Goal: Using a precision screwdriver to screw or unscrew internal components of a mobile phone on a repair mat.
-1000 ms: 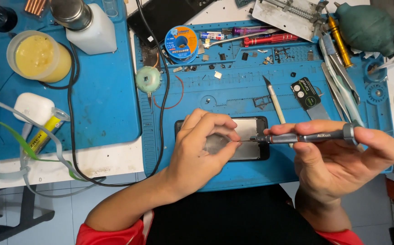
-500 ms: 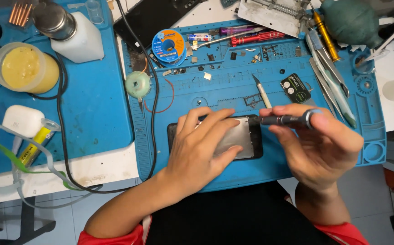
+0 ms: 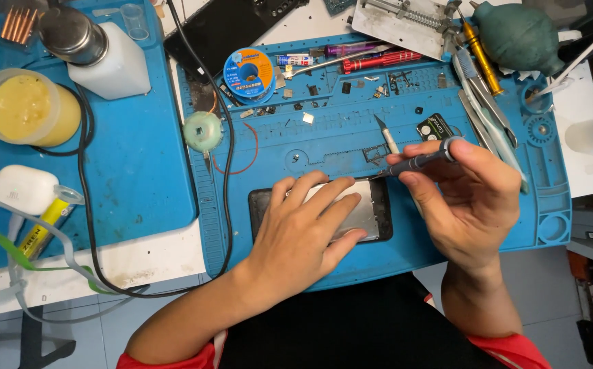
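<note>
phone point(image 3: 371, 212) lies flat, open back up, on the blue mat point(image 3: 447, 253), directly under the left hand point(image 3: 303, 232). left hand is spread palm-down over it, fingers pressing on the silver plate inside, thumb at the near edge. not clamped around anything, just pinning it flat.

right hand point(image 3: 471, 198) is closed around a thin dark screwdriver point(image 3: 419, 162), pinched between thumb and fingers. tool runs nearly level, tip pointing left and sitting at the phone's far right corner, just beyond the left fingertips. can't tell if the tip is seated in a screw. hands are close together, not touching.

just past the right hand: a craft knife point(image 3: 387, 133) and a small black card point(image 3: 434, 126) on the mat. beyond those, loose screws and small parts scattered across the mat's far strip, plus a red-handled driver point(image 3: 378, 61) and a purple one point(image 3: 351, 49). solder spool point(image 3: 247, 75) and a pale green wick reel point(image 3: 203, 132) sit beyond and left of the left hand. tweezers point(image 3: 488, 116) lie right of the right hand's fingertips, a green dust blower point(image 3: 518, 37) far beyond them.

far left of the left hand, on a second blue mat point(image 3: 146, 171): tub of yellow flux point(image 3: 26, 109), white pump bottle point(image 3: 98, 55), white earbud case point(image 3: 24, 190). a black cable point(image 3: 227, 178) runs down between the two mats, across the surface point(image 3: 146, 263).
</note>
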